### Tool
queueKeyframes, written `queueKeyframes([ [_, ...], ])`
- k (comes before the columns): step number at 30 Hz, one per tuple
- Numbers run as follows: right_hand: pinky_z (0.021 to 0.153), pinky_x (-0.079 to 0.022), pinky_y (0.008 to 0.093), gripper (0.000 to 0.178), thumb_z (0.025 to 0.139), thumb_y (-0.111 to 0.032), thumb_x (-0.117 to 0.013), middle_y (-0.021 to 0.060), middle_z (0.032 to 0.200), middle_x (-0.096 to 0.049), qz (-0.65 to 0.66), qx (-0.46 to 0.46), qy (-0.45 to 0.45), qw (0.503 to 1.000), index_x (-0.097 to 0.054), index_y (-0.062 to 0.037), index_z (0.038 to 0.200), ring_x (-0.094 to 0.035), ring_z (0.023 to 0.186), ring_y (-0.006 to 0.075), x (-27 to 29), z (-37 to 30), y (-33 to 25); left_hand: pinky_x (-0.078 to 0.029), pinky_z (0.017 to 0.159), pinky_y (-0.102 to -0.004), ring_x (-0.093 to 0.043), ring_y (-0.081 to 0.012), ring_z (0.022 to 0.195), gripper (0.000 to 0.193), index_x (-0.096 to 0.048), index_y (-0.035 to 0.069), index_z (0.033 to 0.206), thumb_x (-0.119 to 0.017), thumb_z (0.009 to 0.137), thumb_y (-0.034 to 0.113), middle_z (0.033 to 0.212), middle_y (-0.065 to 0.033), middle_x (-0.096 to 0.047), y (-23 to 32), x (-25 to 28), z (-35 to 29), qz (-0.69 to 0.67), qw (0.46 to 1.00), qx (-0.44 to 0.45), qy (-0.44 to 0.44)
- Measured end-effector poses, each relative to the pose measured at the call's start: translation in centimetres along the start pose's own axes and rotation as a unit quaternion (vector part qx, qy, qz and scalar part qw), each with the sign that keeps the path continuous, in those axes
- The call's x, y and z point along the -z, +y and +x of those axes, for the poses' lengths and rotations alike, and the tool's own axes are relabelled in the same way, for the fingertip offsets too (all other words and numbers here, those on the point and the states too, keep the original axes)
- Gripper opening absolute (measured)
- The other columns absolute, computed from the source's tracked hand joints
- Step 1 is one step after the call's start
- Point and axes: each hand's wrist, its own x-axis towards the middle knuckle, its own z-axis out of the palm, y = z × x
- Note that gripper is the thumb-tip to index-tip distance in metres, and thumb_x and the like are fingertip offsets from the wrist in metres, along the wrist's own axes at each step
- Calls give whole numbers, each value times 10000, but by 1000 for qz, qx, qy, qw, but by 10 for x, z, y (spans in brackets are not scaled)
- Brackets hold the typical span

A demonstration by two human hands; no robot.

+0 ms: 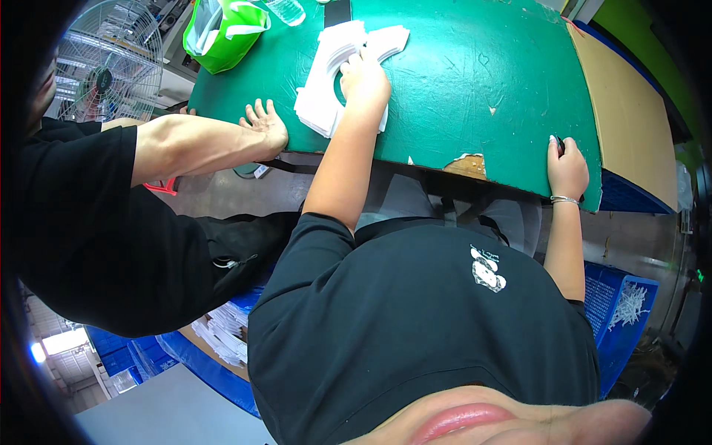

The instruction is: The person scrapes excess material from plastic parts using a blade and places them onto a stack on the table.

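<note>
A pile of white curved cut-out pieces, looking like paper or thin card, lies on the green tabletop. My left hand reaches over it from the front. Its fingers are curled closed on the pieces at the pile's far end; how many they grip is hidden. Over at the right end of the table my right hand rests by the edge, closed around a small dark object whose kind I cannot make out. A bracelet circles that wrist.
Left of me another person's hand lies spread on the table edge. A green bag, a clear bottle and a fan are at the far left. Cardboard borders the table's right side; a blue bin stands below.
</note>
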Motion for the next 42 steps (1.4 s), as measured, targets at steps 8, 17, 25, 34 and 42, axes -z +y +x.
queueKeyframes([
  [8,586,-448,465,347,885,-399,-554,138,739,-632,-22,-8,-12,1000,-546,-72,771,-613,701,356,-3,-1,2,-482,772,-345,-642,-219,871,303,-689,34,984,-662,838,299,943,-96,-692,20,141,-61,-451,844,-273,101],
  [17,582,-447,455,340,889,-395,-541,133,744,-629,-21,-16,-13,1000,-547,-73,780,-608,706,353,2,0,3,-513,696,-293,-608,-131,933,132,-726,157,887,-692,817,50,899,-12,-658,4,271,-138,-762,400,-488,148],
  [25,596,-451,451,326,883,-388,-539,132,752,-628,-21,-18,-12,1000,-554,-77,787,-607,715,351,-3,-3,4,-555,672,-310,-623,-164,894,117,-706,73,843,-673,790,-26,920,-70,-660,9,264,-149,-852,201,-474,98],
  [34,604,-458,452,313,873,-379,-547,123,772,-641,-19,-26,-17,999,-559,-78,786,-620,735,343,-6,-2,5,-510,748,-198,-606,-81,796,188,-601,110,713,-656,782,-56,798,8,-650,0,291,-179,-886,339,-315,-31],
  [42,611,-461,455,318,877,-382,-541,126,784,-644,-14,-16,-10,1000,-562,-76,793,-620,741,347,-3,1,0,-586,731,-366,-637,-229,857,39,-633,-47,822,-601,827,-27,913,-143,-648,3,271,-149,-837,124,-512,149],
])
